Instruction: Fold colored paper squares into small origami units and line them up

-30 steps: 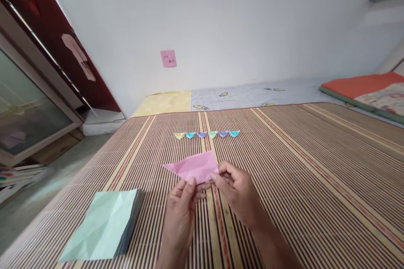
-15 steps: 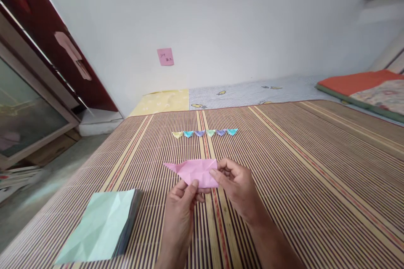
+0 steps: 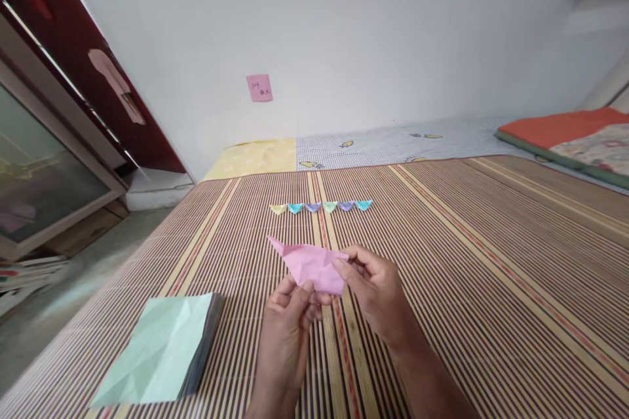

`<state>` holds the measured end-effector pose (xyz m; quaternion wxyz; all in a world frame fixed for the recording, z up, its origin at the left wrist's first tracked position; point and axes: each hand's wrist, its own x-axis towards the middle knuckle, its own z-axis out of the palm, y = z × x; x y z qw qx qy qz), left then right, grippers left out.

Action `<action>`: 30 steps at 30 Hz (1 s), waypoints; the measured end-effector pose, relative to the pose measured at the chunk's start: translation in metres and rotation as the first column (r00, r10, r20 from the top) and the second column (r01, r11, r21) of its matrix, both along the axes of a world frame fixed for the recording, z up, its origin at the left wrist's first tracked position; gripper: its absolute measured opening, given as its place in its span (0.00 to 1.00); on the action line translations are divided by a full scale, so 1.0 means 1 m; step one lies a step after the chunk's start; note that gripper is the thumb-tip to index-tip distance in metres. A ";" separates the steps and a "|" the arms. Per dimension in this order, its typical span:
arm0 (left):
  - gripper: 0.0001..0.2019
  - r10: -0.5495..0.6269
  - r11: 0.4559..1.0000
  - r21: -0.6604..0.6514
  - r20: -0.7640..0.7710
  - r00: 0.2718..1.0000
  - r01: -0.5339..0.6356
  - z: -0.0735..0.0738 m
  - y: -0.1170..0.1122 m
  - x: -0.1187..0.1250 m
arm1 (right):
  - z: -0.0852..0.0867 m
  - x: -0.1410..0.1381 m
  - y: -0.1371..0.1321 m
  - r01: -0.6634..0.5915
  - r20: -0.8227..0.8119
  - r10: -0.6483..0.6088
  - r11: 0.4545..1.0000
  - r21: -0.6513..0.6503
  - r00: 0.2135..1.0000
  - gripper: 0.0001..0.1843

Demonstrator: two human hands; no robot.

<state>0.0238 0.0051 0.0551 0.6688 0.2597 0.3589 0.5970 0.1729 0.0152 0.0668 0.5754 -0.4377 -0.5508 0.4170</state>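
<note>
A partly folded piece of pink paper is held up above the striped mat, with a pointed flap sticking out at its upper left. My left hand pinches its lower edge, thumb on the near face and fingers behind. At the right end, my right hand grips the paper between thumb and fingers, which are partly hidden behind it. Beyond the hands, a row of several small folded paper boats in yellow, blue, purple and green lies on the mat.
A stack of paper with a creased light green sheet on top lies at the left on the striped mat. Folded orange bedding is at the far right. A pink note is stuck on the wall behind.
The pink paper has tilted, its right end lower and its pointed flap higher, and has shifted slightly right. Both hands keep hold of it.
</note>
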 end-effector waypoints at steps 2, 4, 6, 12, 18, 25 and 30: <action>0.12 0.092 0.994 -0.060 0.097 0.991 -0.087 0.000 0.002 -0.003 | 0.000 0.003 0.001 -0.023 0.015 0.024 1.000 -0.013 1.000 0.08; 0.12 0.104 0.992 -0.090 0.162 0.981 -0.090 -0.001 0.004 -0.006 | 0.000 0.006 0.002 -0.056 0.027 0.057 0.998 -0.028 0.998 0.08; 0.12 0.026 0.998 -0.067 0.192 0.981 -0.013 -0.003 0.006 -0.009 | 0.000 0.008 0.004 -0.081 0.044 0.083 0.996 -0.045 0.996 0.09; 0.12 -0.061 0.998 -0.008 0.171 0.983 0.063 -0.005 0.008 -0.014 | 0.005 0.016 0.002 -0.165 0.127 0.169 0.985 -0.041 0.977 0.09; 0.10 -0.224 0.975 -0.005 0.035 0.974 0.224 -0.003 0.004 -0.019 | 0.009 0.023 -0.001 -0.247 0.155 0.248 0.969 -0.025 0.956 0.09; 0.15 -0.384 0.923 0.010 0.016 0.923 0.384 0.002 -0.003 -0.010 | 0.017 0.027 -0.005 -0.341 0.104 0.335 0.939 0.053 0.937 0.05; 0.11 -0.356 0.934 0.021 -0.055 0.933 0.358 0.001 -0.003 -0.004 | 0.015 0.024 -0.005 -0.304 0.052 0.301 0.952 0.038 0.952 0.13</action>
